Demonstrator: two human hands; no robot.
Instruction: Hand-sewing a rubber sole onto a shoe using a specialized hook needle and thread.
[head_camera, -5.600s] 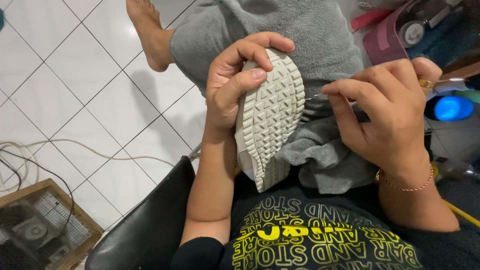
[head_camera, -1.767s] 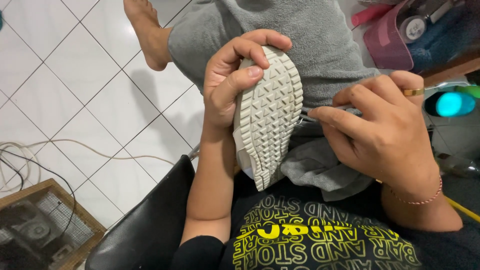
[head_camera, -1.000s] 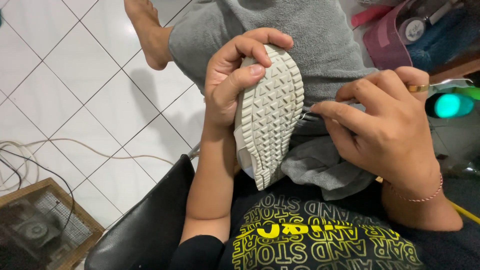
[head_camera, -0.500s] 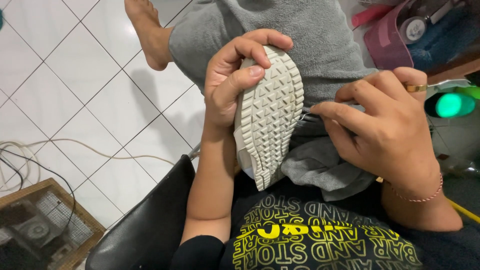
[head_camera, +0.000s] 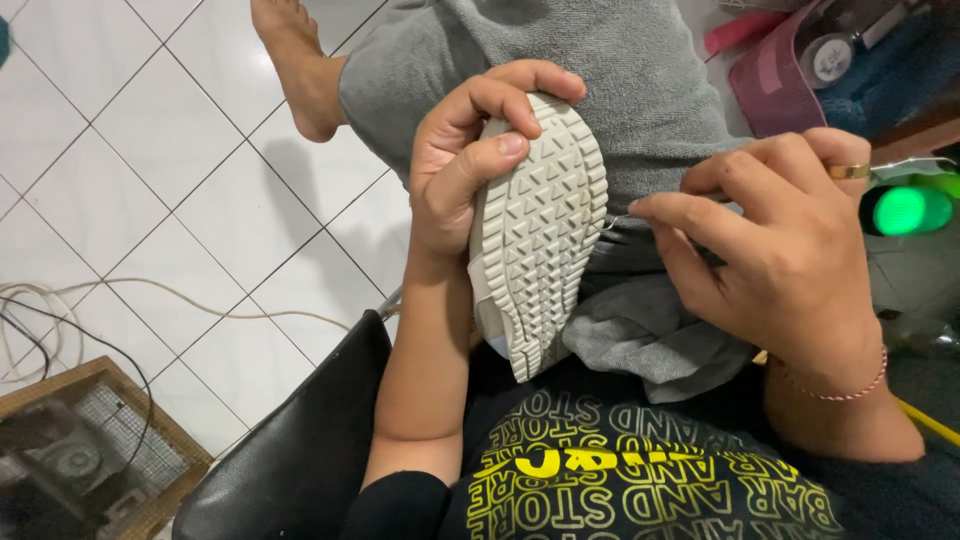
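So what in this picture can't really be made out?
- Upper of the shoe: head view shows only its sole; the left hand covers the rest.
- Thin tool at the right hand: only a small tip shows; fingers hide it, so its kind is unclear.
- Pink container: cut off by the top edge.
- Green light: glare, its source unreadable.
- Wooden box: cut off at the bottom left corner.

Bright, even indoor light, soft shadows on white tiles, sharp focus throughout.

Shoe (head_camera: 540, 230): pale grey sneaker, sole up, toe pointing far, triangular tread lugs showing, held upright over the lap at scene centre. Thin needle (head_camera: 617, 222) touching its right edge.
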